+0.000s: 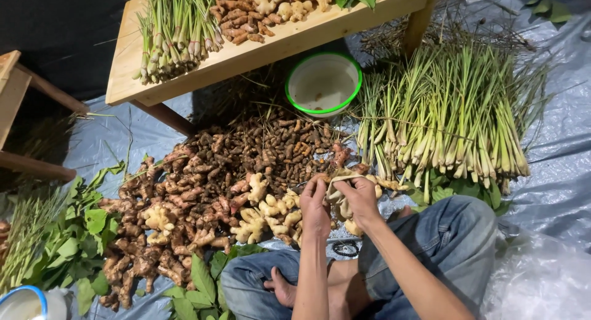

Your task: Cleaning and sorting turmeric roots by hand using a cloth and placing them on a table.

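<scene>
Starting left: green leaves (74,246) and a heap of brown roots (184,197) lie on the tarp. In the middle, left hand (315,203) and right hand (360,194) meet, both pinched on a pale ginger piece (338,200). I'd grip near the knob so it snaps cleanly. Lemongrass (449,117) lies right.

Tabletop (184,74): lemongrass bundle (175,31) at left end, ginger (265,9) to its right.
Bowl (323,83): on tarp (554,141), under tabletop's front edge.
Root pile (215,184): before bowl.
Loose lemongrass (449,117): right of pile.
Leaves (74,240): left of pile.
</scene>
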